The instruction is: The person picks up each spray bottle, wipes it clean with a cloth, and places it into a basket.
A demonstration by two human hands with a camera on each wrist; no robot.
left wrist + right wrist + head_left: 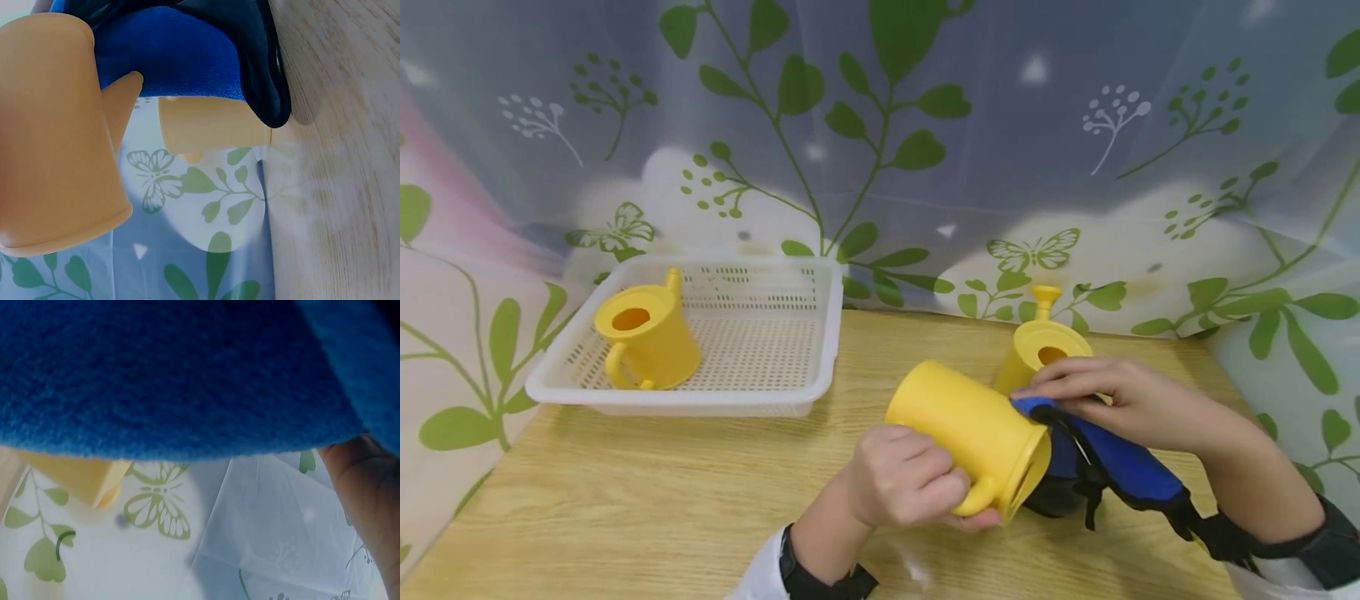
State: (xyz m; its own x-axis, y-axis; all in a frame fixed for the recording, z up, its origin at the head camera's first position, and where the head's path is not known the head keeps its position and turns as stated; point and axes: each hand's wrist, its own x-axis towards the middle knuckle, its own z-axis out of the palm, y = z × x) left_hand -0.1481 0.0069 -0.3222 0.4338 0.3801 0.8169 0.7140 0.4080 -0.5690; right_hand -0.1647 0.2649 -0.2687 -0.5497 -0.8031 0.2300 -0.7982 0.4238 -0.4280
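My left hand [910, 479] grips a yellow watering can [962, 417] near its handle. The can is tilted above the table, its top end toward the right. My right hand [1142, 404] holds a blue cloth with black edging [1127, 462] against the can's upper side. In the right wrist view the blue cloth [175, 381] fills the upper part, hiding most of that hand. The left wrist view shows the held can's spout [125, 103] beside the cloth. Just behind my right hand, a second yellow watering can [1021, 354] stands upright.
At the left back, a white plastic basket [831, 333] holds another yellow watering can [673, 350]. Under everything is a wood-grain table [685, 500]. A leaf-patterned curtain [1000, 167] closes off the back and sides.
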